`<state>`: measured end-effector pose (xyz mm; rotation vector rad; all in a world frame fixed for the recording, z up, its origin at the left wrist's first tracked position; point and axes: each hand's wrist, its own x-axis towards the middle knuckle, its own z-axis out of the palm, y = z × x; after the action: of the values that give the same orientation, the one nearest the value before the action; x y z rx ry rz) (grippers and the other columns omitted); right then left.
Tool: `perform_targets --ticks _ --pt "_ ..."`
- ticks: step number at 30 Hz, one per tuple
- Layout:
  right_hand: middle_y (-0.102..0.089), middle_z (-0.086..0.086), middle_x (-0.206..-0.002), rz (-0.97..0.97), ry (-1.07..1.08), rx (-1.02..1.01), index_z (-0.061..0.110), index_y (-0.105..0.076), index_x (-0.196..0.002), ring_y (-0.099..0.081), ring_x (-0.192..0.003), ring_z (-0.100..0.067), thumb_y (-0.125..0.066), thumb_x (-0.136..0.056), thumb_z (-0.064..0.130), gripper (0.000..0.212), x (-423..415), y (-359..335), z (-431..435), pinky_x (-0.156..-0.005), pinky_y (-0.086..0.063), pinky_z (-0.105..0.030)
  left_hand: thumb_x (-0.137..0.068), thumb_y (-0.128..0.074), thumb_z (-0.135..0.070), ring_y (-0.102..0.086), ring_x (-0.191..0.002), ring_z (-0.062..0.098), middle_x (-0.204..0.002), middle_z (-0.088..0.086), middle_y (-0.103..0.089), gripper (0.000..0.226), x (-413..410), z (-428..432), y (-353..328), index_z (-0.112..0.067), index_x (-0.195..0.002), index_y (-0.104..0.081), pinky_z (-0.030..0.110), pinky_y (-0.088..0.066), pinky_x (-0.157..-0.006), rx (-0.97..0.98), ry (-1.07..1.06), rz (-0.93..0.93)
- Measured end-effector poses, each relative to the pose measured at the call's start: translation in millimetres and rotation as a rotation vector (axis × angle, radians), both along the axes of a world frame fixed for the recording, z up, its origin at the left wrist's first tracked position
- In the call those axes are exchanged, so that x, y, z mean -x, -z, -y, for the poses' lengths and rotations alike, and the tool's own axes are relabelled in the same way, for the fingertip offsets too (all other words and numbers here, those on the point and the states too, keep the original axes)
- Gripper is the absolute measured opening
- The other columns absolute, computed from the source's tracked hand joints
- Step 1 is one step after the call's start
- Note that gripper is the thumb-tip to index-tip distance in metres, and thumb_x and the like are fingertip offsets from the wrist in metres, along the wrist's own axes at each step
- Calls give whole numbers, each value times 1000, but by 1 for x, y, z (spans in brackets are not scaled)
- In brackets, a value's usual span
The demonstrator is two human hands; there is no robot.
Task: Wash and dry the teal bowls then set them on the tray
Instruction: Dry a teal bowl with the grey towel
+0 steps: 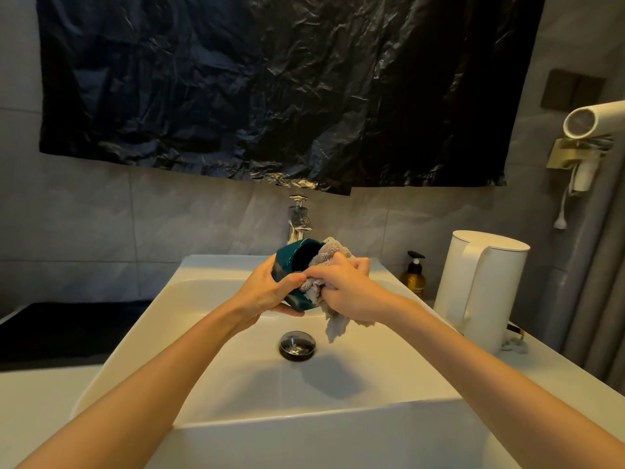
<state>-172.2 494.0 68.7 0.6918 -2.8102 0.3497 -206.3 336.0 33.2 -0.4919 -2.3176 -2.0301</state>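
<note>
Item 1: teal bowl (285, 262). Held in the air over the white sink (203, 299), tipped on its side with the mouth facing 3 o'clock. It lies at 1 o'clock of the left hand (267, 296) and at 10 o'clock of the right hand (348, 289), touching both.

Item 2: left hand. It grasps the bowl from beneath and behind, the thumb lying across the near rim and the fingers curled round the underside.

Item 3: right hand. It is clenched round a grey cloth (329, 255). Part of the cloth is pushed into the bowl's mouth and a loose tail hangs down at 6 o'clock of the hand.

Item 4: drain (297, 345). Set in the basin floor, at 6 o'clock of the bowl, well apart from it.

Item 5: chrome tap (297, 218). At 12 o'clock of the bowl, behind it.

Item 6: white kettle (480, 289) and amber pump bottle (413, 272). On the counter at 3 o'clock of the sink.

Item 7: black plastic sheet (270, 89). It covers the wall above the tap
</note>
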Motion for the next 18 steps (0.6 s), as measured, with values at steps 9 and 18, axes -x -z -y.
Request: perform_targets --ticks 9,18 --pt "-37 -1 -115 3 29 249 47 -28 -142 -27 -112 -23 -36 -101 14 53 3 12 8 -87 -15 -27 -88 -60 -30 -68 -93 27 -117 11 -60 40 -1 -1 -2 -24 -124 -43 38 -60 -70 -50 -8 -1" --pt "-32 28 -98 -104 -48 74 48 -37 -137 -18 -98 -9 -27 -102 8 53 -8 1 9 -92 -13 -32 -87 -61 -31 -64 -102 31 -123 12 -57 52 1 0 0 -19 -132 -40 45 -57 -80 -25 -46 21"
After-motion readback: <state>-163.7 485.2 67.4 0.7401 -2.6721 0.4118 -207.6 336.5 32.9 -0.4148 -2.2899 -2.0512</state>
